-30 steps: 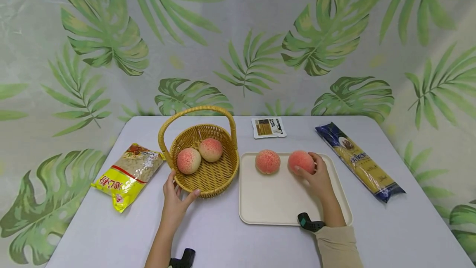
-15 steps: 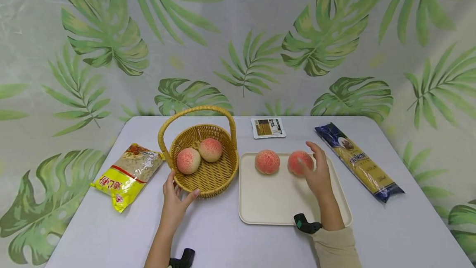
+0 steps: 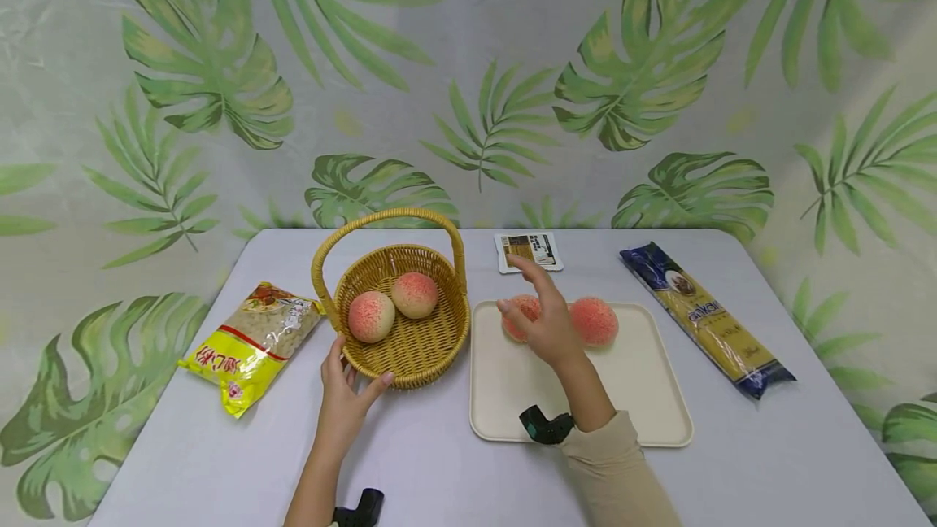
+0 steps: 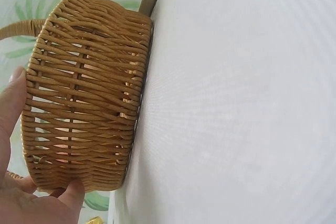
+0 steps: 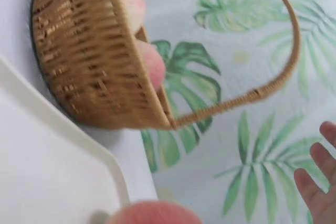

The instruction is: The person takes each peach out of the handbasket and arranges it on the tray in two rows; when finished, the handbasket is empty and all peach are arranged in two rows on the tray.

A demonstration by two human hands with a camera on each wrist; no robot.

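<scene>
A cream tray, flat, with low rim and rounded corners, bears a right peach and a left peach, pink and rough, near its far edge; smooth surface lies before them. Just beside stands an arch-handled basket of woven golden strands, and in it two paler peaches. The left hand grips the basket's near left side. The right hand, released, fingers apart, is above the left peach.
</scene>
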